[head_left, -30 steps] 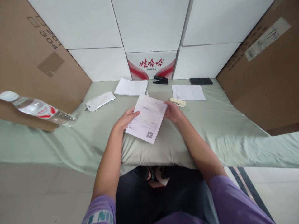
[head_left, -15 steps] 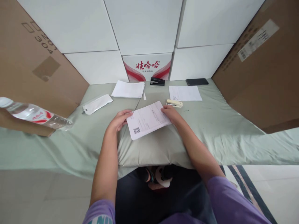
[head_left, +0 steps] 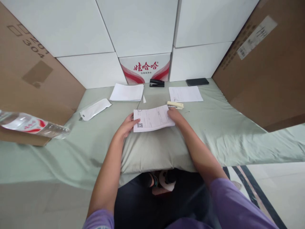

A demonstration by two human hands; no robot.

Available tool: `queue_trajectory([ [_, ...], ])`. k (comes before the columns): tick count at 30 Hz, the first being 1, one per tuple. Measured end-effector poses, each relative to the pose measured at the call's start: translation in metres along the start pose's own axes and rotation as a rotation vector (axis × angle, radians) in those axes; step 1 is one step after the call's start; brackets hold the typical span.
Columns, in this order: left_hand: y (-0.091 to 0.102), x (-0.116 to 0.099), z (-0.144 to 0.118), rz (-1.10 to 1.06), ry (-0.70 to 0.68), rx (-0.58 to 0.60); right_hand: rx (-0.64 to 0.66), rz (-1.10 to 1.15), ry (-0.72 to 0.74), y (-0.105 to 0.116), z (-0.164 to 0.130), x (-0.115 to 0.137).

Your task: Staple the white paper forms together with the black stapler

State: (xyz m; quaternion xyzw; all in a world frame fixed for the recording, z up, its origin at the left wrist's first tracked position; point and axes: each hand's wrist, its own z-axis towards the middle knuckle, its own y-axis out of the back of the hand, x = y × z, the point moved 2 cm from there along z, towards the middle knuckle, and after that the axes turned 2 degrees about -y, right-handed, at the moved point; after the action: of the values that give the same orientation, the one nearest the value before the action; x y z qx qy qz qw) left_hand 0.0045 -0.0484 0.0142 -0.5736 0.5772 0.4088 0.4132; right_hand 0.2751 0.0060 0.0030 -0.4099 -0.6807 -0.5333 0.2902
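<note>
**Both hands on the form**

So the form (head_left: 153, 118) lies flat on the green cloth (head_left: 226, 133), long side running 9 to 3, QR code near its 8 o'clock corner. Left hand (head_left: 126, 126) holds the 9 o'clock edge, thumb on top and fingers underneath as far as I can see. Right hand (head_left: 175, 116) grips the 3 o'clock edge, fingers curled on the paper.

Just at 1 o'clock from the form, almost touching the right fingers, is a cream stapler (head_left: 175, 105). Further out at 12 sits a black stapler (head_left: 157, 83), with a paper stack (head_left: 127, 92) at 11 and a single sheet (head_left: 185, 93) at 1. Phone (head_left: 197, 81) beyond that sheet. White pouch (head_left: 95, 108) at 10, water bottle (head_left: 30, 125) way off at 9.
</note>
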Motion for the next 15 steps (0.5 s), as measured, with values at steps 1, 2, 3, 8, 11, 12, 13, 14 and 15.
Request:
queue_trajectory([
  [1,-0.002,-0.001,-0.001,0.006,0.003,0.016,0.006,0.006,-0.026,0.003,0.000,0.001],
  [2,-0.003,-0.003,-0.003,0.010,-0.001,0.027,0.003,0.001,-0.049,0.005,-0.001,0.002],
  [3,-0.004,-0.004,-0.004,0.016,-0.012,0.032,0.001,-0.012,-0.063,0.007,-0.001,0.003],
  [8,-0.004,-0.007,-0.006,0.076,-0.086,0.027,0.002,-0.101,-0.054,0.012,-0.002,0.007],
  [11,-0.004,-0.006,-0.004,0.063,-0.112,0.030,-0.011,-0.151,-0.046,0.015,0.000,0.008],
  [12,-0.005,-0.005,-0.003,0.054,-0.119,0.031,-0.016,-0.164,-0.044,0.015,0.000,0.008],
  [13,-0.006,-0.004,-0.002,0.045,-0.126,0.034,-0.021,-0.177,-0.043,0.016,0.000,0.009],
  [14,-0.006,-0.004,-0.001,0.036,-0.136,0.038,-0.026,-0.188,-0.044,0.017,0.001,0.009],
  [15,-0.007,-0.003,0.000,0.025,-0.148,0.043,-0.030,-0.199,-0.046,0.018,0.001,0.010],
])
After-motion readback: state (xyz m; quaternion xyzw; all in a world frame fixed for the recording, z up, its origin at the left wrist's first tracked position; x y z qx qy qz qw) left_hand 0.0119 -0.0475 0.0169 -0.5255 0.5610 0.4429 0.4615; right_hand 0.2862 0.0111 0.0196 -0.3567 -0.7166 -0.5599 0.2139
